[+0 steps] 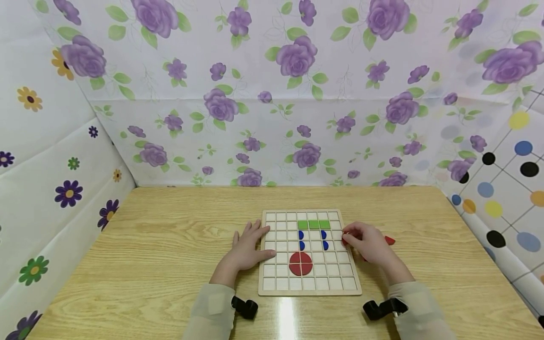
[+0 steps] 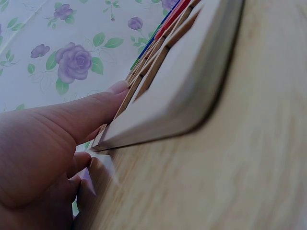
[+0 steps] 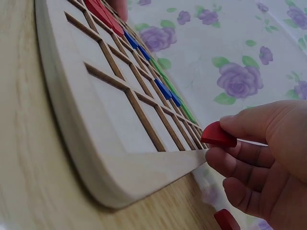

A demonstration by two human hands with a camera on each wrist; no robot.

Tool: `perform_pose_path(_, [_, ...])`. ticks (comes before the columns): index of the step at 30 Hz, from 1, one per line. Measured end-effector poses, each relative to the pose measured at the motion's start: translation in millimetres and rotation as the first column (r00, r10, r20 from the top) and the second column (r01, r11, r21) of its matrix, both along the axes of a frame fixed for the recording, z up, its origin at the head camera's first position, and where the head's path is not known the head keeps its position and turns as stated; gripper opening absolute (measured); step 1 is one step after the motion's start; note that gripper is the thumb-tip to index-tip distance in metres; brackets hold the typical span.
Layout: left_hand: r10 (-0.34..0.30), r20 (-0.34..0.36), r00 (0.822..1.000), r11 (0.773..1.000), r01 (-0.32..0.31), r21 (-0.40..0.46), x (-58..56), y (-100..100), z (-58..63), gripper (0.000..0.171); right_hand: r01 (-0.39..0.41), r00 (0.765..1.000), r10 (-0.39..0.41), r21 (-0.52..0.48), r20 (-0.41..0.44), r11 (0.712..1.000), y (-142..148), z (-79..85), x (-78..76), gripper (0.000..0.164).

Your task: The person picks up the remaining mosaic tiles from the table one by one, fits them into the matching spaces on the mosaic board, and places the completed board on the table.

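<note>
A wooden grid board [image 1: 310, 292] lies flat on the table. Green squares [image 1: 313, 225] form a row near its far side, with blue half-round pieces [image 1: 325, 245] below. Four red quarter-round pieces [image 1: 295, 269] make a disc nearer the front. My left hand [image 1: 245, 250] rests at the board's left edge, its fingers spread and the thumb on the rim. Over the right edge, my right hand [image 1: 371, 243] pinches a red quarter-round piece [image 3: 218, 135] between thumb and fingers. Another red piece [image 1: 389, 241] lies on the table beyond that hand, partly hidden by it.
The wooden table [image 1: 170, 264] extends to both sides of the board. Behind it hangs a floral cloth [image 1: 272, 132], and patterned cloths flank the left and right. A black wrist camera [image 1: 245, 308] is strapped to each sleeve.
</note>
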State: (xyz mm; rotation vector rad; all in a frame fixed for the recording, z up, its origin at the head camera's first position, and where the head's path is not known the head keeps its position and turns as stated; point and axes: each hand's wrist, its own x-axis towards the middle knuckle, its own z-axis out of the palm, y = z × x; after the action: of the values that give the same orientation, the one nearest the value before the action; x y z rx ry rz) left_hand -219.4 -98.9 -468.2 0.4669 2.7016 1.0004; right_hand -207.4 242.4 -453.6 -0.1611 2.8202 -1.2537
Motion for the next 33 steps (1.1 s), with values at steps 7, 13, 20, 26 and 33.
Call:
perform_pose_path(7, [0.000,-0.002,1.000,1.000,0.000,0.002,1.7,1,2.5,0.073,-0.024,1.000,0.024,-0.022,-0.007,0.999,-4,0.0,0.1,0.018])
perform_pose_path(13, [0.001,-0.002,1.000,1.000,-0.001,0.003,2.0,1,2.8,0.073,-0.041,0.999,0.041,-0.044,0.000,0.998,-6,-1.1,0.2,0.019])
perform_pose_path(20, [0.004,-0.002,1.000,1.000,-0.004,-0.004,1.7,1,3.0,0.073,-0.057,0.998,0.057,-0.065,0.006,0.996,-9,-1.8,1.2,0.019])
perform_pose_path(26, [0.008,0.004,1.000,1.000,-0.008,0.006,2.3,1,4.0,0.072,-0.067,0.998,0.069,-0.087,0.016,0.994,-12,0.4,3.6,0.019])
perform_pose_path(33, [0.005,0.002,1.000,1.000,-0.005,0.015,2.6,1,4.4,0.071,-0.076,0.996,0.079,-0.111,0.030,0.991,-14,0.7,4.2,0.019])
